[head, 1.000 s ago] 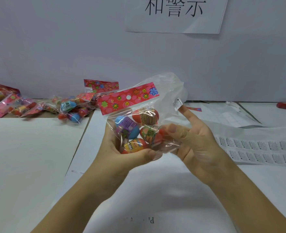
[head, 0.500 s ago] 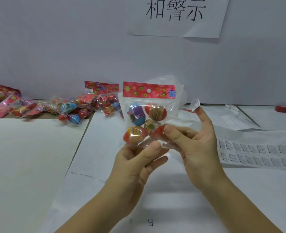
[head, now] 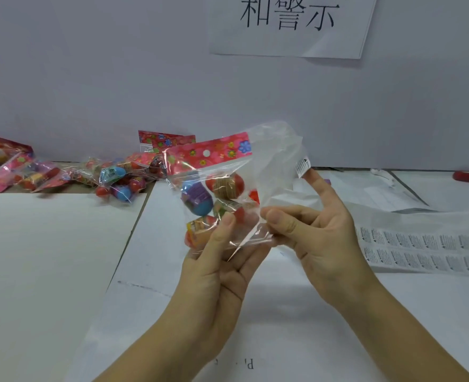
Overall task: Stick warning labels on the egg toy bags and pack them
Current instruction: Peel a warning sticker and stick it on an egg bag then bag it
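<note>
We see a white, paper-covered surface (head: 310,312) that spans the view. A matte beige sheet (head: 48,257) lies flat on its left part. A white paper sign (head: 291,26) with black characters hangs on the grey wall behind.

A long white label sheet (head: 426,244) with two rows of small printed stickers lies on the right of the surface. At the back left we see a loose pile of glossy bags (head: 117,177), each holding coloured eggs.

Both forearms reach in from the lower edge and both hands are raised above the surface. The left hand (head: 219,266) is palm up and pinches the lower part of the egg toy bag (head: 219,172) between thumb and fingers. The right hand (head: 318,238) grips the lower right corner of the bag's film with its thumb and bent fingers, and its index finger points up.

The egg toy bag is clear, crinkled plastic with a red flowered header card, tilted up to the right. Loose clear film rises behind it; we cannot tell whether that is a second bag. Inside are banded plastic toy eggs (head: 196,198) in blue, red and orange.

A small white printed warning label (head: 302,165) sticks to the tip of the right index finger, apart from the bag's header card.
</note>
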`<state>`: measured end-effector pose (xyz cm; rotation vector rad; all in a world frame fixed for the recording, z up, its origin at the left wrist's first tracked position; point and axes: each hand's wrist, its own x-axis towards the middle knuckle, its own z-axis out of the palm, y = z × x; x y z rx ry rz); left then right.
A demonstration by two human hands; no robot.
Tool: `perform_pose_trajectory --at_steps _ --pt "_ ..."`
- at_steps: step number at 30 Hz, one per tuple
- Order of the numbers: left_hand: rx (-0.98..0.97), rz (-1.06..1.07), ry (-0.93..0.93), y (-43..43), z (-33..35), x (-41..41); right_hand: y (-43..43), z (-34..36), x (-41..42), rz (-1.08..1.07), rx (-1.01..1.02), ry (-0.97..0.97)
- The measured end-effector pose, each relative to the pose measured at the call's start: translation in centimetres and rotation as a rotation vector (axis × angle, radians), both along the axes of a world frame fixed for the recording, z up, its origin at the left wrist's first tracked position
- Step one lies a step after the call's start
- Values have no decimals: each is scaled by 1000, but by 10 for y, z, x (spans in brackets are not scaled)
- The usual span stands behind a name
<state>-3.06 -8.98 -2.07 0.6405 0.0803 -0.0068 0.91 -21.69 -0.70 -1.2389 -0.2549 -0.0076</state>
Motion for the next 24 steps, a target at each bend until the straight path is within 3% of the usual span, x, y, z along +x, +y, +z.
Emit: perform_pose_trajectory --at_steps 6,9,12,16,24 --pt "-42 98 55 4 -1 6 -4 2 -1 -221 -38 -134" --pt "-18 137 60 9 -3 10 -13 11 4 -15 70 -3" --pt "75 169 14 12 -6 13 -10 9 1 213 -1 124" --pt "230 171 -61 14 -9 14 -4 4 -4 250 -100 182" --pt "276 67 -142 8 -14 11 -3 4 -5 232 -97 227"
